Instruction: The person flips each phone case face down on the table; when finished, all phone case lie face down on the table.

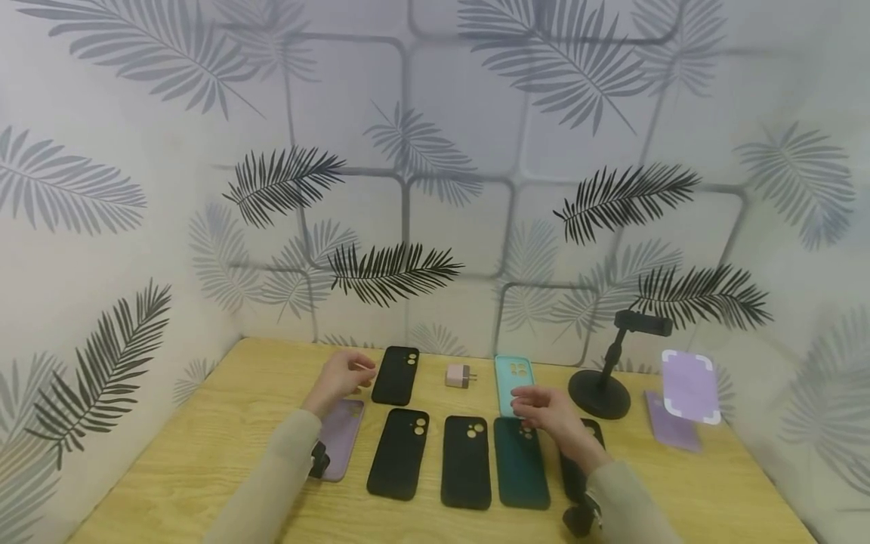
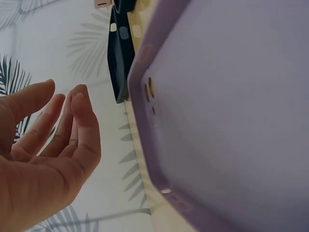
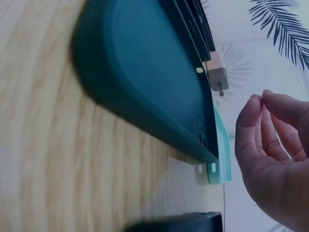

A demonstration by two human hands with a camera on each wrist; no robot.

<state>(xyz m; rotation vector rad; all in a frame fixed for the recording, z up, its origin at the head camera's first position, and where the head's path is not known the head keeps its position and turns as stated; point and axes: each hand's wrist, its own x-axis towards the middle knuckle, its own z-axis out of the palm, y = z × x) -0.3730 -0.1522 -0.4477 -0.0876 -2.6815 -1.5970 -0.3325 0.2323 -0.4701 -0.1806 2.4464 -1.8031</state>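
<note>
My left hand (image 1: 341, 380) hovers over the far end of a lilac phone case (image 1: 344, 442), beside a black phone case (image 1: 394, 378) in the back row. Its fingers are loosely bent, with nothing between them in the left wrist view. My right hand (image 1: 552, 417) is above the top end of a dark teal phone case (image 1: 522, 468), overlapping the edge of a turquoise phone case (image 1: 506, 381) behind it. In the right wrist view, thumb and index tip come close together without an object. Another black case (image 1: 572, 477) lies partly hidden under the right wrist.
Two more black phone cases (image 1: 398, 455) (image 1: 466, 465) lie in the front row. A pink-and-grey plug charger (image 1: 458, 375) sits at the back middle. At right stand a black phone stand (image 1: 600, 394) and a lilac card with white corners (image 1: 689, 385) over a lilac piece (image 1: 669, 434).
</note>
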